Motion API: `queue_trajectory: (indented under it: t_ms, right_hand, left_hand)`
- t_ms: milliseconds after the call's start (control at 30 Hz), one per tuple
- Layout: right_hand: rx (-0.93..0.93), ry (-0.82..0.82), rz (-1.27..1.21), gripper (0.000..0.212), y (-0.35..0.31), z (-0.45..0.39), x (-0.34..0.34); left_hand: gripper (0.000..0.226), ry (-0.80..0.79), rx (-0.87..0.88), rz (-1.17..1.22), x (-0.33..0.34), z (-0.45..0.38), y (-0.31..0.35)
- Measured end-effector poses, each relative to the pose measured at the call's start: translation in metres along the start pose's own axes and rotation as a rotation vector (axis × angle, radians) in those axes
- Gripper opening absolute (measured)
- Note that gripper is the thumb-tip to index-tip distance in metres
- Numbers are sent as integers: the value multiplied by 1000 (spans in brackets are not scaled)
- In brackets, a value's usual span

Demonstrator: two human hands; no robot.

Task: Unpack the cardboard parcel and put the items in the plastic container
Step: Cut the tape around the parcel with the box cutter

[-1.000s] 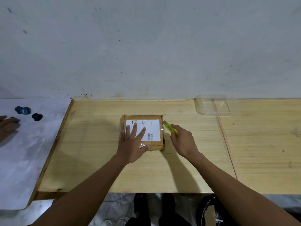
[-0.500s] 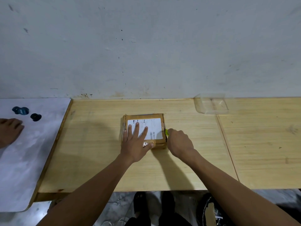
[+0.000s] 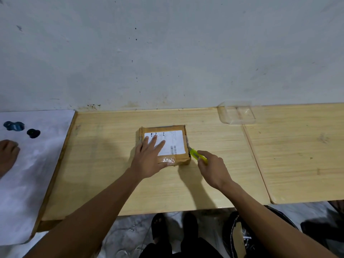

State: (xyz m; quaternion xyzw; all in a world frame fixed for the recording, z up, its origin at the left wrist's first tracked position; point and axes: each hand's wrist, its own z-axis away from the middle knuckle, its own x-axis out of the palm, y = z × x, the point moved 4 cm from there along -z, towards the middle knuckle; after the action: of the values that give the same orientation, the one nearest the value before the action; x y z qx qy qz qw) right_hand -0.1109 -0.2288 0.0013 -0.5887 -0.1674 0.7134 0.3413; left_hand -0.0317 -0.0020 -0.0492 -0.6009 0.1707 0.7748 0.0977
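A small taped cardboard parcel (image 3: 178, 131) with a white shipping label lies in the middle of the wooden table (image 3: 104, 164). My left hand (image 3: 149, 161) presses flat on its top, fingers spread over the label. My right hand (image 3: 214, 170) holds a yellow-green utility knife (image 3: 197, 155), whose tip touches the parcel's right side near the front corner. A clear plastic container (image 3: 236, 113) stands at the back of the table, to the right of the parcel.
A white-covered surface (image 3: 28, 174) adjoins the table on the left, with dark blue round objects (image 3: 14, 126) and another person's hand (image 3: 8, 151) on it. A second wooden panel (image 3: 301, 149) lies to the right. A black bin (image 3: 242, 237) stands below the table's front edge.
My right hand has drawn the knife along the parcel's right side toward me, so the yellow handle shows again. My left hand stays flat on the parcel.
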Motion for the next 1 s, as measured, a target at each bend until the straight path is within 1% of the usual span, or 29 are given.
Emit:
queue_trajectory:
  t_ms: [67, 167, 233, 267, 333, 400, 433, 500, 567, 633, 700, 833, 933, 1000]
  right_hand:
    - [8, 48, -77, 34, 4, 3, 0]
    - [-15, 98, -158, 32, 7, 13, 3]
    - [-36, 112, -172, 31, 9, 19, 7]
    - [-38, 127, -182, 31, 11, 21, 9]
    - [-24, 155, -220, 32, 15, 24, 12]
    - [-4, 172, -270, 32, 19, 27, 14]
    - [7, 180, -297, 31, 20, 29, 15]
    - [34, 202, -354, 29, 25, 32, 18]
    - [58, 220, -391, 29, 29, 37, 24]
    - [76, 222, -395, 31, 33, 41, 32]
    - [72, 217, -392, 32, 37, 45, 37]
    - [64, 209, -384, 31, 41, 42, 39]
    - [50, 229, -412, 30, 40, 38, 35]
    - [42, 256, -451, 31, 37, 35, 32]
  left_hand:
    - [109, 14, 0, -6, -2, 1, -12]
    - [101, 9, -10, 59, 2, 4, -18]
    - [86, 65, 9, 44, 5, 5, -10]
    - [76, 97, 4, 23, 6, 5, -5]
    - [54, 132, -58, 36, 4, 0, 2]
    - [46, 122, -127, 86, -3, -7, 7]
    - [48, 102, -131, 87, -4, -11, 10]
    - [59, 31, -94, 68, -4, -15, 13]
    - [75, -69, -34, 57, -2, -16, 13]
    - [83, -121, 39, 7, -1, -16, 11]
    - [79, -115, 97, -66, 1, -17, 8]
    - [72, -60, 138, -176, 5, -15, 7]
    - [67, -53, 127, -162, 2, -18, 10]
    - [63, -30, 108, -86, -9, -23, 13]
